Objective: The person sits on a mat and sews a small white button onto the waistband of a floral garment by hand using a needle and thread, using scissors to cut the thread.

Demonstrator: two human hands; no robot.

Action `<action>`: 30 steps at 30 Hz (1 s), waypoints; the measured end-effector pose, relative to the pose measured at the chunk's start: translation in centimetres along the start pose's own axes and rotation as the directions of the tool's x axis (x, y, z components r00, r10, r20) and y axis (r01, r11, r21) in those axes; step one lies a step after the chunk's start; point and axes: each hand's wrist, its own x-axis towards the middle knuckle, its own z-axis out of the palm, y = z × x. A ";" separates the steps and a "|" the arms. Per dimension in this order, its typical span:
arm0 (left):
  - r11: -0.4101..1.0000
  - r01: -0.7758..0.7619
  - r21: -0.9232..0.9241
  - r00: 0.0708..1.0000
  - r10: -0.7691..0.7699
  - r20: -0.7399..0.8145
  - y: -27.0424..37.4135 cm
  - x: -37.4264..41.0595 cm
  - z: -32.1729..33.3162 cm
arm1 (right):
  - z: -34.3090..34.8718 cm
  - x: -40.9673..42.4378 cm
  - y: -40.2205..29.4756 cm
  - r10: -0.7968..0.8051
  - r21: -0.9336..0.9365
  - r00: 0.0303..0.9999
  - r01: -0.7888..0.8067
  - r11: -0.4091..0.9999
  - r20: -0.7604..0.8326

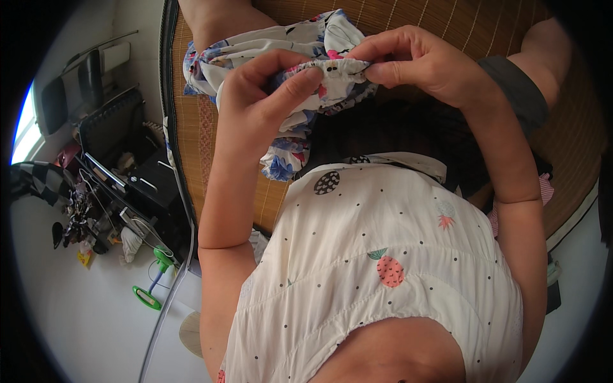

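Observation:
A white garment with blue and pink floral print (268,40) lies bunched over the mat and in my lap, in front of my body. My left hand (273,91) pinches its gathered, elastic-looking edge between thumb and fingers. At the other end of that edge, my right hand (407,62) grips the fabric between thumb and index finger. The edge spans the short gap between my hands. Lower folds of the garment hang by my left wrist, and part of the cloth is hidden behind the hands.
I sit on a woven bamboo mat (424,14) with a dark border. To the left are a black cabinet (155,184), cables, a green and blue object (155,282) on the floor and a checkered cloth (45,182). A pink striped cloth (546,189) lies at the right.

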 end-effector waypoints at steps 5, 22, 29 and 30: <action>0.987 0.068 -0.148 0.994 -0.055 0.092 -0.5 0.3 -0.1 | 0.1 0.1 0.6 -0.039 0.061 0.999 0.037 0.997 0.038; 0.926 0.267 -0.267 0.953 -0.212 0.216 -1.8 0.8 -0.7 | -0.1 0.2 0.9 -0.001 -0.060 1.000 0.002 0.998 0.022; 0.955 0.192 -0.227 0.972 -0.154 0.176 -1.4 0.7 -1.3 | -0.3 -0.1 -0.2 0.056 -0.020 0.998 -0.055 0.998 0.012; 0.960 0.190 -0.207 0.972 -0.155 0.175 -1.4 0.7 -1.4 | -0.3 0.0 -0.1 0.048 -0.025 0.999 -0.048 0.999 0.007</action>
